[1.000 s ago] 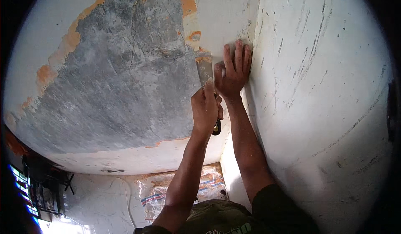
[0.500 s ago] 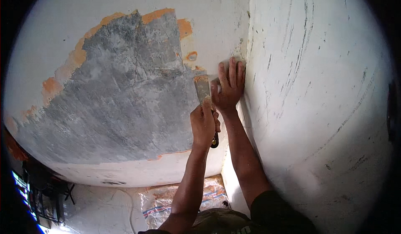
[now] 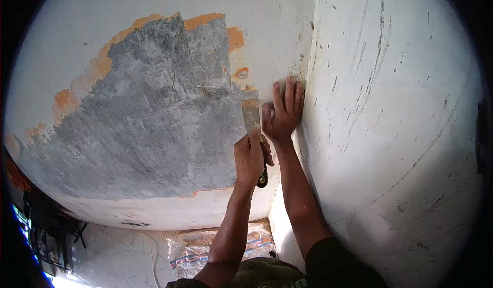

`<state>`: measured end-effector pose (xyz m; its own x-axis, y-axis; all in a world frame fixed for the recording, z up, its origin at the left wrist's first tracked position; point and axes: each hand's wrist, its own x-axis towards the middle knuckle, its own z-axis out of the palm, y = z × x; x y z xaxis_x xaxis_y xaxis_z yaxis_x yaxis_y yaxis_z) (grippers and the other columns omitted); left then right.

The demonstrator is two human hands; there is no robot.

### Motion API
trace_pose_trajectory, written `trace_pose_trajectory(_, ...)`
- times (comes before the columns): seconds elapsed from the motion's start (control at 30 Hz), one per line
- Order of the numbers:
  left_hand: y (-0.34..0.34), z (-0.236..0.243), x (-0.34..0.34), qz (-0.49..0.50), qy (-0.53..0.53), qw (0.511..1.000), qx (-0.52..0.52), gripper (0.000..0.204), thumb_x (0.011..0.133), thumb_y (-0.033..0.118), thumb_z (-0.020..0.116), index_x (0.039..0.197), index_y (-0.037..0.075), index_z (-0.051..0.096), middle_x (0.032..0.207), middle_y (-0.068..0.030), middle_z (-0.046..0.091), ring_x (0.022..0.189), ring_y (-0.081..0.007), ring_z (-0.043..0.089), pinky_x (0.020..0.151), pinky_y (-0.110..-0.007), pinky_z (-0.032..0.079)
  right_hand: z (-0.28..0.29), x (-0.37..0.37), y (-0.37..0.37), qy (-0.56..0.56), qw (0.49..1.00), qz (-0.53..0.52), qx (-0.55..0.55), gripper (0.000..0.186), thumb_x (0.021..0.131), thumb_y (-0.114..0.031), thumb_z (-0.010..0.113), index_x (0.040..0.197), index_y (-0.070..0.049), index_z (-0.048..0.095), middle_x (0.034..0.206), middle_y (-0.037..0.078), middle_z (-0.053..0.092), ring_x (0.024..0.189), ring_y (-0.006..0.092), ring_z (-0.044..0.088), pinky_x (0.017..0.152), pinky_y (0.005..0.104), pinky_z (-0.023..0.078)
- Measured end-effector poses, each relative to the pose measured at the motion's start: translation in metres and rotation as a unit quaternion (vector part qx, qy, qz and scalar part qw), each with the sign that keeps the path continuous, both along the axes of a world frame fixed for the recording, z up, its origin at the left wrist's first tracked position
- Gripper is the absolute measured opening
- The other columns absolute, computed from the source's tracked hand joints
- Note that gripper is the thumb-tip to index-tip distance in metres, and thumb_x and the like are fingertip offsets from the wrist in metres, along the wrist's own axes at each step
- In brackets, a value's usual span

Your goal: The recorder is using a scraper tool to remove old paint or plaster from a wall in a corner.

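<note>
A scraper is held in the left hand, its blade directed upward at the right edge of a grey bared patch on the white wall. The left fingers are curled round the dark handle, with the thumb toward the blade; whether the blade's edge meets the surface cannot be judged with certainty. The right hand is laid on the wall just right of the scraper, beside the corner, its fingers extended and the thumb set apart. Below, a striped sheet is spread on the floor.
</note>
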<state>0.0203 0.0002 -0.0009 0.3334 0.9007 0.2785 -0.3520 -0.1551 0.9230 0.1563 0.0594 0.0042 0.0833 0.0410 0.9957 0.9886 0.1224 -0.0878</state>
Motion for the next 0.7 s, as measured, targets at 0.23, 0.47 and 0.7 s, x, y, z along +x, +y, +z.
trace_pose_trajectory(0.23, 0.007, 0.023, 0.0, -0.019, 0.011, 1.0, -0.005, 0.042, 0.103, 0.034, 0.04, 0.078, 0.003, 0.052, 0.059, -0.0022, 0.047, 0.039, -0.0096, 0.046, 0.036, -0.027, 0.038, -0.003, 0.004, 0.004, -0.005, 1.0, -0.007, -0.005, 0.047, 0.093, -0.033, 0.044, 0.131, -0.008, 0.056, 0.148, 0.019, 0.038, 0.138, 0.0418, 0.03, 0.114, 0.0544, 0.021)
trace_pose_trajectory(0.47, -0.005, 0.013, 0.0, -0.018, -0.005, 0.999, -0.032, 0.042, 0.103, 0.034, 0.04, 0.077, 0.003, 0.051, 0.059, -0.0022, 0.047, 0.039, -0.0094, 0.046, 0.036, -0.027, 0.038, -0.003, 0.002, 0.0, -0.004, 1.0, -0.005, -0.006, 0.047, 0.093, -0.032, 0.045, 0.133, -0.009, 0.054, 0.148, 0.018, 0.037, 0.139, 0.04, 0.03, 0.114, 0.0543, 0.021)
trace_pose_trajectory(0.7, 0.002, 0.021, 0.009, 0.009, 0.007, 1.0, 0.017, 0.041, 0.103, 0.034, 0.039, 0.075, 0.005, 0.048, 0.059, -0.0009, 0.044, 0.039, -0.0091, 0.044, 0.036, -0.027, 0.036, -0.003, 0.002, 0.003, 0.0, 1.0, 0.0, -0.002, 0.047, 0.094, -0.034, 0.044, 0.133, -0.011, 0.054, 0.149, 0.017, 0.037, 0.138, 0.0403, 0.03, 0.113, 0.0542, 0.022)
